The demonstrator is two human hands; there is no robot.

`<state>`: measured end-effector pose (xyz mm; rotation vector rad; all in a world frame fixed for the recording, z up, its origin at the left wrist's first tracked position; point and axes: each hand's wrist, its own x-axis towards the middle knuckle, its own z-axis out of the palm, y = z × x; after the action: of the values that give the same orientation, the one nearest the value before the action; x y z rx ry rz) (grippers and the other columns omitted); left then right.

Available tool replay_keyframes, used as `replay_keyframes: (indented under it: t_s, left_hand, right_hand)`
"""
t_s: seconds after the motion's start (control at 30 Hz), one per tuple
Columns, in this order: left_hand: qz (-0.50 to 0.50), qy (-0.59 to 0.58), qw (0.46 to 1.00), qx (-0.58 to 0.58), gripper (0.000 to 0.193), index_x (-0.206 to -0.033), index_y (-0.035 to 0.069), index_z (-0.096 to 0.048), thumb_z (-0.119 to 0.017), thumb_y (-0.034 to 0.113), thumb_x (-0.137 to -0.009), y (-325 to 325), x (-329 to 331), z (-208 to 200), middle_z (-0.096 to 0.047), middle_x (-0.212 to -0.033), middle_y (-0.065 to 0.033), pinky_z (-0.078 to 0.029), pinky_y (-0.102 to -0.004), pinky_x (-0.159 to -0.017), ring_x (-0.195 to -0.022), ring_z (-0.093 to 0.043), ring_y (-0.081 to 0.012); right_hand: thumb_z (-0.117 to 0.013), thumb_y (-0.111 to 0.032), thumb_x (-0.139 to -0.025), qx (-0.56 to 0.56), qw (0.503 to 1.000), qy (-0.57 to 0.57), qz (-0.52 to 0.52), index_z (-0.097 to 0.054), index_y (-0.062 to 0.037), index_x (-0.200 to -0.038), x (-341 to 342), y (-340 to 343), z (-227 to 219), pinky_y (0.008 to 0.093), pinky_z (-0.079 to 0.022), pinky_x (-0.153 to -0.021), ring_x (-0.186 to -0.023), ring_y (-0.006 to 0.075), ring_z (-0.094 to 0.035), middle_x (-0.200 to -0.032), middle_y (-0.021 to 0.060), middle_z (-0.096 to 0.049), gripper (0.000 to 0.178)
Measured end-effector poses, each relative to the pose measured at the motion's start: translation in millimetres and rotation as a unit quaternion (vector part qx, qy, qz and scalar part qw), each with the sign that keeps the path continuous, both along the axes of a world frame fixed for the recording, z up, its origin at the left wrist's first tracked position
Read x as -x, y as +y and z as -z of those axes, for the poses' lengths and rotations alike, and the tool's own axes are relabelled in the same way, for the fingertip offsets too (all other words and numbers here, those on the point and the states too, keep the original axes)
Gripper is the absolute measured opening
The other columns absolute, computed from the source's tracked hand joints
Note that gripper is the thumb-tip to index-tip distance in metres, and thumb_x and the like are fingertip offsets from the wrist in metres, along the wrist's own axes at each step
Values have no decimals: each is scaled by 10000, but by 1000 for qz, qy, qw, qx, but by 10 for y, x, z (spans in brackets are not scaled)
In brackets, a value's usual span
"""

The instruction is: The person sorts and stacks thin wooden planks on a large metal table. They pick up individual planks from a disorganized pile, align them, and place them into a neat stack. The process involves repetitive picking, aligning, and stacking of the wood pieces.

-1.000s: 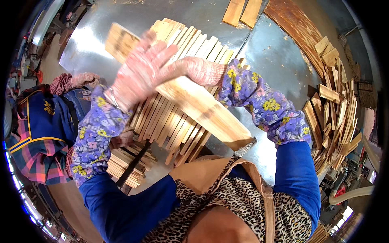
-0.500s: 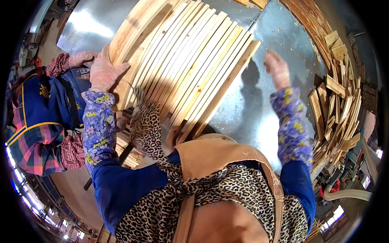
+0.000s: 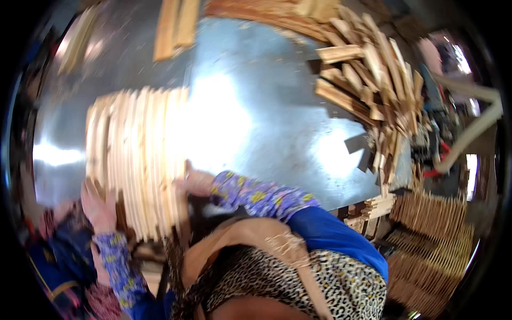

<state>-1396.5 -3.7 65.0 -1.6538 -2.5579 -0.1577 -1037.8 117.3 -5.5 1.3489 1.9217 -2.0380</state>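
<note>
A row of pale wooden strips [image 3: 141, 154] lies side by side on the shiny metal table, blurred by motion. My left hand [image 3: 100, 209], in a pinkish work glove, is at the near left corner of the row. Its fingers are stretched and its thumb stands apart. My right hand [image 3: 196, 182] rests against the row's right side, thumb apart from the fingers, whose tips reach onto the outermost strip. Neither hand is closed around a strip. Flowered sleeve covers show on both forearms.
A jumbled heap of wood offcuts [image 3: 368, 80] lies on the table's right side. Longer boards [image 3: 176, 29] lie at the far edge. A co-worker's blue garment [image 3: 58, 261] is close on my left. Stacked slats [image 3: 432, 240] stand at lower right, below a pale hose [image 3: 474, 128].
My view has swung to the right, so the row appears farther left. My right hand has come from the air onto the row's right side. My left hand has shifted to its near left corner.
</note>
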Motion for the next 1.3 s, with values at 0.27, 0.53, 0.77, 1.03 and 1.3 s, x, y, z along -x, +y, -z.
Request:
replay_keyframes:
  t_s: [0.27,0.53,0.77,1.03,1.3]
  left_hand:
    - [328,-88,940,-25,866,-1575,9,-523,-815,430,-877,540,-2344,214,-510,-1596,-303,-375,-612,-1244,-1483,-472,-504]
    - [375,-291,880,16,799,-1576,-43,-495,-794,370,-960,2195,-4562,354,-525,-1578,-323,-461,-546,-1176,-1419,-533,-521]
    - [475,-246,829,-161,854,-1523,-42,-520,-858,380,-863,4345,-6864,8,-592,-1471,-291,-447,-551,-1145,-1335,-556,-479]
    - [347,-321,863,177,1081,-1578,-62,-488,-678,766,-909,6115,-7949,-135,-635,-1484,-316,-450,-464,-1203,-1429,-591,-412]
    - [307,-490,789,208,784,-1325,-39,-726,-882,553,-836,5716,-8055,81,-807,-1167,-218,-571,-414,-1017,-1102,-773,-335]
  right_hand:
    - [-584,-488,-1026,-182,980,60,59,-330,-7,-1669,-1802,690,541,439,-437,-1230,-1454,353,-561,-1515,223,-634,842]
    - [-780,-210,-991,-691,574,-119,423,-626,4,-1498,-6200,1491,-961,427,-568,-1017,-1178,332,-723,-1273,204,-744,571]
    - [-774,-338,-1040,-462,795,-5,393,-693,-41,-1461,-6947,2472,-3197,332,-568,-1038,-1143,172,-724,-1261,118,-787,521]
    - [-462,-809,-1041,-236,812,-391,364,-560,-129,-1623,-8780,3692,-2417,442,-381,-1268,-1476,323,-563,-1583,199,-616,901]
    - [-626,-784,-985,-248,863,-209,387,-131,-53,-1771,-8662,3832,-1927,418,-319,-1323,-1615,329,-383,-1757,251,-355,1182]
